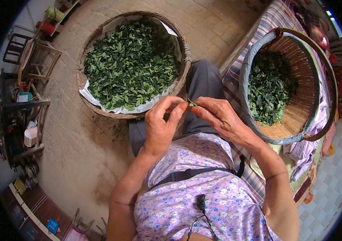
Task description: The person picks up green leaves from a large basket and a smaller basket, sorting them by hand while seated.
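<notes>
Over my lap, my right hand [219,116] pinches a small green leaf sprig [192,104] between thumb and fingers. My left hand [162,120] meets it there, thumb and forefinger drawn together at the sprig's thin stem; whether they grip it is hard to tell. Just beyond my knees stands a round wicker basket [186,49], lined with white sheeting and heaped with loose green leaves [128,69]. On my right, a deep woven bamboo basket [305,75] with a cloth-bound rim and arched handle tilts towards me. More dark green leaves [269,87] lie inside it.
The bamboo basket rests on a bed or bench with a plaid cloth [240,57] and a crumpled lilac cloth [302,159]. Wooden stools or chairs [42,60] and a cluttered dark rack [23,104] line the left. Leaf scraps [115,129] dot the brick floor [68,144].
</notes>
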Demonstrator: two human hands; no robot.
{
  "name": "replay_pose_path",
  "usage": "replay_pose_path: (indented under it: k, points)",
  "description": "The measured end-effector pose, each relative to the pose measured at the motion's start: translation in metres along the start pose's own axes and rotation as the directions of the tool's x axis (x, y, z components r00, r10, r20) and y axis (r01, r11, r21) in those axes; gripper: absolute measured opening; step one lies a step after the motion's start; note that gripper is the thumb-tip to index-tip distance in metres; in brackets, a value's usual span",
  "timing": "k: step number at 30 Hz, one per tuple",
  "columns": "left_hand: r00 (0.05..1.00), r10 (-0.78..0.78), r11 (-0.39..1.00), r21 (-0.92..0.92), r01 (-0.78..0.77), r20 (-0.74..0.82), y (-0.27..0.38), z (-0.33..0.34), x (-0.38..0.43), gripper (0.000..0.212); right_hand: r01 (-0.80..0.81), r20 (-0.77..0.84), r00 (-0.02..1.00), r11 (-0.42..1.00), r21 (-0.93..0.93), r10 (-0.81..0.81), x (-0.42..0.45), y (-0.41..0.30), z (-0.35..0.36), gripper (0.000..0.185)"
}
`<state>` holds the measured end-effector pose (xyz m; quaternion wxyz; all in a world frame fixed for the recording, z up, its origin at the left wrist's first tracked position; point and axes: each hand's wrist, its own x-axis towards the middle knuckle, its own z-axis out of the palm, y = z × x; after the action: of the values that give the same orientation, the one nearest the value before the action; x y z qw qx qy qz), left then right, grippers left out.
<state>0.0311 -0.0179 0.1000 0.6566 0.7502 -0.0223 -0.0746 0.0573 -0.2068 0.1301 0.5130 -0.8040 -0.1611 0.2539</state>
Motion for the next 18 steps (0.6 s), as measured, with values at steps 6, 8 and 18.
replay_pose_path:
  k: [6, 8, 18]
  points:
    - [0.995, 0.088, 0.995, 0.032, -0.09, 0.055, -0.002, -0.003, 0.004, 0.014, 0.114, 0.032, 0.993, 0.989, -0.098, -0.111, 0.0, 0.006, 0.004, 0.025]
    - [0.997, 0.039, 0.999, -0.025, -0.038, 0.063, -0.003, -0.004, 0.004, 0.013, 0.127, 0.033, 0.992, 0.988, -0.091, -0.124, 0.001, 0.012, 0.007, 0.025]
    - [0.998, -0.06, 0.978, -0.198, 0.064, 0.025, -0.011, -0.001, -0.007, 0.011, -0.004, 0.146, 0.989, 0.999, 0.046, -0.002, 0.003, -0.004, 0.005, 0.029]
